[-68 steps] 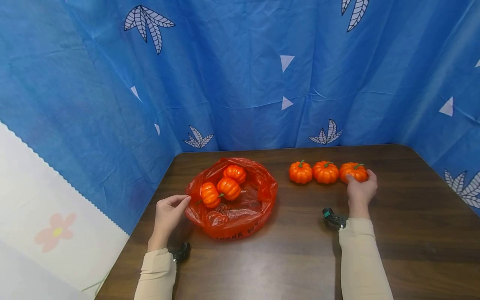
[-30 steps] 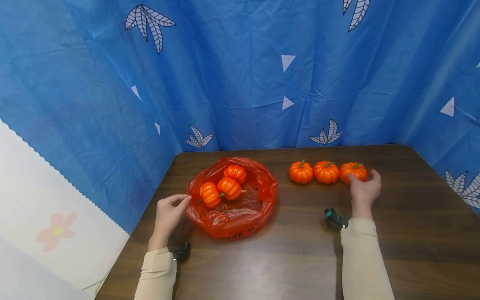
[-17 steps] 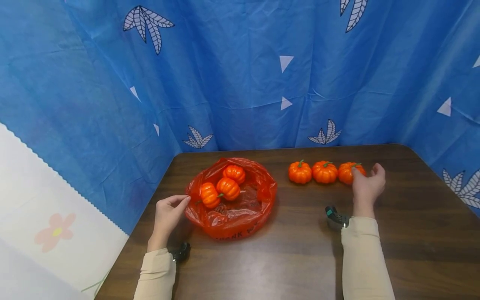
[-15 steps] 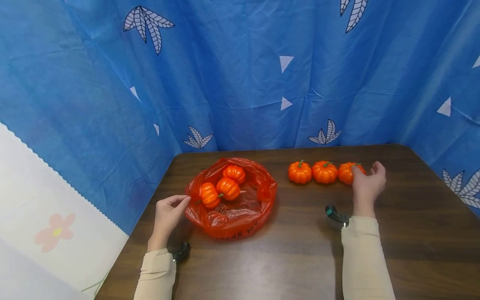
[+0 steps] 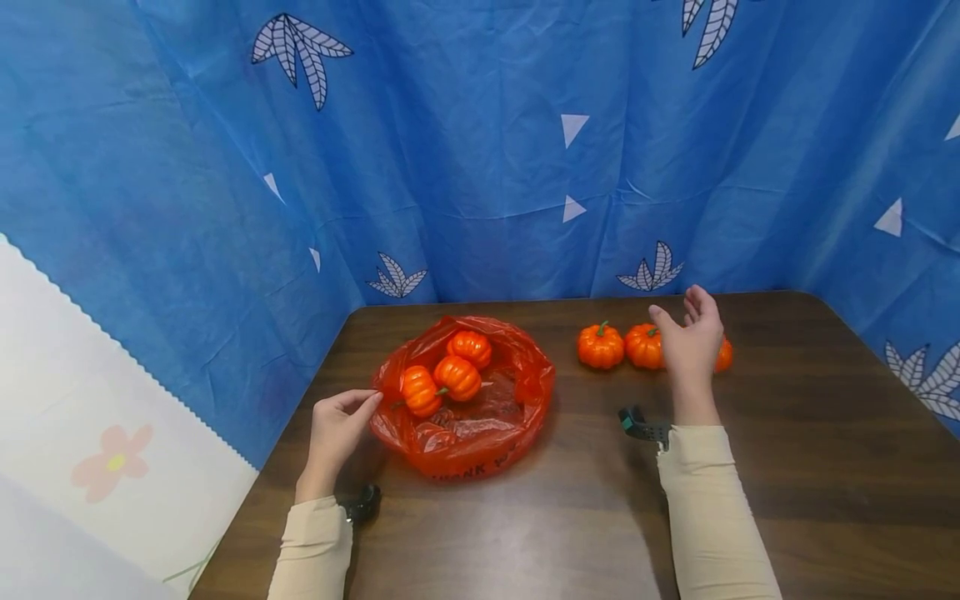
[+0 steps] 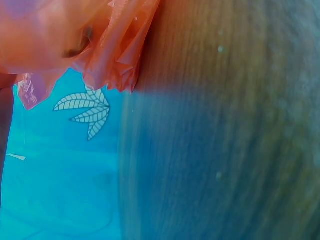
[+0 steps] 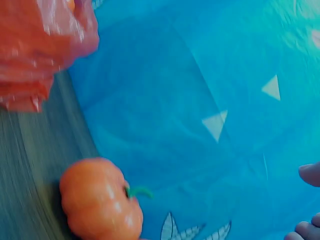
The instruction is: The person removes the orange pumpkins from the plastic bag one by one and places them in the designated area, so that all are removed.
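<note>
In the head view a red plastic bag [image 5: 480,450] lies spread with its mouth upward, three small orange pumpkins [image 5: 458,377] inside. My left hand [image 5: 333,433] pinches the bag's left rim between thumb and fingertips. To the bag's right, three more pumpkins stand in a row: a left one [image 5: 600,347], a middle one [image 5: 642,347] and a right one [image 5: 723,357], mostly hidden behind my hand. Over the middle and right ones my right hand [image 5: 693,346] is raised, thumb and fingers apart, holding nothing. The right wrist view shows a pumpkin [image 7: 100,200] with a green stem.
The brown wooden table [image 5: 555,533] carries the bag and the row. A blue curtain [image 5: 480,167] hangs along its back and sides. White cloth with a flower print [image 5: 112,467] is at the left. Each wrist wears a dark camera mount [image 5: 643,427].
My right hand has let go of the right pumpkin, backed off to its right, then risen and swung left over the row. The left hand and bag have stayed put.
</note>
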A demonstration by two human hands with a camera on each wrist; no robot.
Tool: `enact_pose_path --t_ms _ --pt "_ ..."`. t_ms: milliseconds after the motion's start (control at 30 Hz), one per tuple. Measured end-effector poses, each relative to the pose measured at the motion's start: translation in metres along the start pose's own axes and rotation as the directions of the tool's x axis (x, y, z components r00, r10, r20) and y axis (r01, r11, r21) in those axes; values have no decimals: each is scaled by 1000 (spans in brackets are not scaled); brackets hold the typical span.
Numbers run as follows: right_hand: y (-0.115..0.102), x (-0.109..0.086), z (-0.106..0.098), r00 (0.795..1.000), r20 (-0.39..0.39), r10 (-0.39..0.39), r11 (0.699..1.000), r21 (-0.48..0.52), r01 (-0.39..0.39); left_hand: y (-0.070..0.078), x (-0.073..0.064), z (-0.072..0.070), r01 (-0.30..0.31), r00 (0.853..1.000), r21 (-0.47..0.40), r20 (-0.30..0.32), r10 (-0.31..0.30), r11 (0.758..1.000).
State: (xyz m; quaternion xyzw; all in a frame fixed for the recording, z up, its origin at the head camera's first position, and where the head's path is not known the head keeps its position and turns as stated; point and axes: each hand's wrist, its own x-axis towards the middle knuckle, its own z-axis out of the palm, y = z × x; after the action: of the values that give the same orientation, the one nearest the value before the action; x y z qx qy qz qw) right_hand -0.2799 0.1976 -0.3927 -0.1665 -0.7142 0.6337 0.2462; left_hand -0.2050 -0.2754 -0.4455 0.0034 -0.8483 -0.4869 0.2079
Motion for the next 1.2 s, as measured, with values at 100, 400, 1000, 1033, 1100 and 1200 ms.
enact_pose_path --t_ms 100,400,1000,1033,1100,1200 --pt "-7 -7 7 998 55 -31 1000 7 30 1 0 0 -15 1000 -10 -1 15 1000" --pt "-22 -24 22 963 255 -89 994 77 72 -4 0 -1 23 1000 -14 1 -23 1000" --pt "-27 -53 60 814 556 -171 985 85 150 -6 -1 1 25 1000 -22 -13 -26 999" --pt "-26 -53 62 804 571 -166 986 82 146 -6 0 1 28 1000 -23 -13 -28 999" --pt "-26 -55 66 780 606 -156 987 72 141 -6 0 1 27 999 -26 -18 -27 999" --pt "-28 -57 74 739 659 -142 988 51 144 -4 0 1 24 999 -37 -28 -25 999"
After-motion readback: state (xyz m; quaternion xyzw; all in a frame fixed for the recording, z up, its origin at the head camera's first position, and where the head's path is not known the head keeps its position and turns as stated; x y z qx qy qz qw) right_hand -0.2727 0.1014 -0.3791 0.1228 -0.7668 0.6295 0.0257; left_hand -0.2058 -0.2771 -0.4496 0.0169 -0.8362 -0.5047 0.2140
